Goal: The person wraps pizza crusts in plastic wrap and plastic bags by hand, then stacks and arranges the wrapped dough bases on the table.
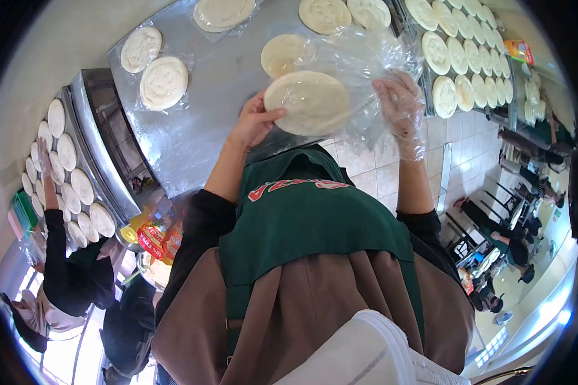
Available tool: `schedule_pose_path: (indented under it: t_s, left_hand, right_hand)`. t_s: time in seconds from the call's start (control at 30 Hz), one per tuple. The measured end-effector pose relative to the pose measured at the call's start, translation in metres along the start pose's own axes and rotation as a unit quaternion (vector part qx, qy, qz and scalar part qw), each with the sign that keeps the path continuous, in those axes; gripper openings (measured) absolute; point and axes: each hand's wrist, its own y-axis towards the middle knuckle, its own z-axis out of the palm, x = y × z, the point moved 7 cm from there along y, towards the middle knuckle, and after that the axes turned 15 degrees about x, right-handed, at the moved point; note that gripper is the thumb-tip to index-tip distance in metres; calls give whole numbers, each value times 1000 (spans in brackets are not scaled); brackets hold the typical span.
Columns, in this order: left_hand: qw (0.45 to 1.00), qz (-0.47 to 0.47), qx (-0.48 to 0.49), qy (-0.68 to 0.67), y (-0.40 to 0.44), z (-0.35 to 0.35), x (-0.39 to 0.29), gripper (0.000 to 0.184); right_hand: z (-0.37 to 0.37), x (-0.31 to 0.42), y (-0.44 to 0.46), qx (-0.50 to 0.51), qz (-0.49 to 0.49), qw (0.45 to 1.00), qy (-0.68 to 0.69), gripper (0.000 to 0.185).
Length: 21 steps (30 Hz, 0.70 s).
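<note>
My bare left hand (258, 122) grips the left edge of a pale round pizza crust (307, 102), thumb on top. Clear plastic lies around this crust, and the loose end of the plastic bag (359, 70) spreads to the right. My right hand (401, 106), in a clear plastic glove, has its fingers closed on that loose end. Just behind the held crust, another crust (284, 54) rests on the metal table (218, 77), partly covered by the bag.
Bagged crusts (164, 83) lie at the table's left; more crusts (325, 14) sit at the far edge. Rows of crusts (456, 54) fill a surface at right. At left, a co-worker's arm (54, 237) reaches over crusts on another surface. People (517, 244) stand farther right.
</note>
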Motion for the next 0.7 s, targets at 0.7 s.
schedule_pose_path:
  t_s: [0.7]
  left_hand:
    - [562, 16, 100, 821, -17, -33, 108, 52]
  right_hand:
    - [-144, -81, -87, -117, 222, 944, -216, 17]
